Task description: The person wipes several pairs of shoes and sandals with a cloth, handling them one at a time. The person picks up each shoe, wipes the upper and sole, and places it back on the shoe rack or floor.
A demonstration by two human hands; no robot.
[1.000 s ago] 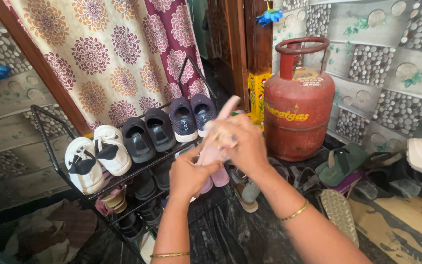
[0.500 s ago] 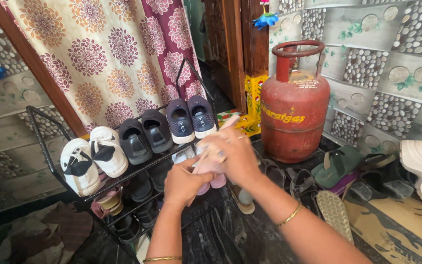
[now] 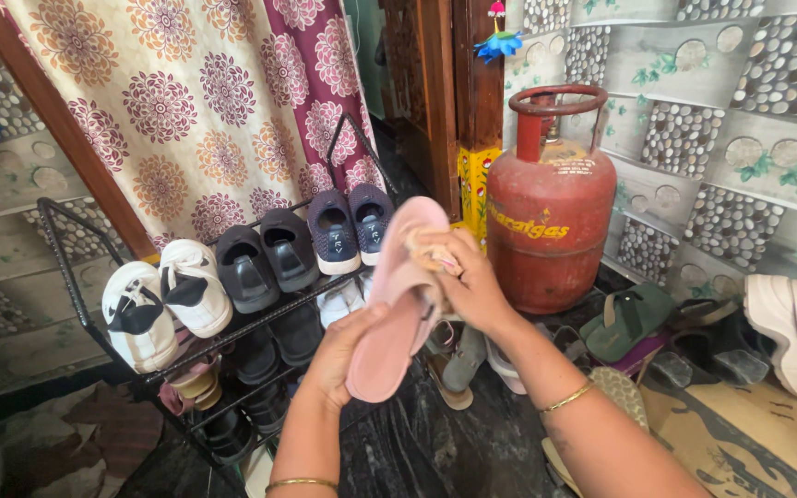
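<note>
A pink slipper [image 3: 397,318] is held up in front of me, sole facing me, toe pointing up. My left hand [image 3: 343,355] grips its lower end from the left. My right hand [image 3: 468,281] presses a small beige cloth [image 3: 431,251] against the slipper's upper half. Both wrists carry thin gold bangles. Behind the slipper stands a black metal shoe rack [image 3: 76,277].
The rack's top shelf carries white sneakers [image 3: 163,300], black shoes [image 3: 265,258] and navy shoes [image 3: 348,226]; more footwear fills lower shelves. A red gas cylinder [image 3: 546,207] stands right of it. Sandals [image 3: 629,318] and a white clog [image 3: 795,332] lie on the floor at right. A floral curtain [image 3: 186,101] hangs behind.
The slipper has been turned so its whole pink sole now faces me and stands taller. My right hand with the cloth has moved up along it; the view shifted slightly.
</note>
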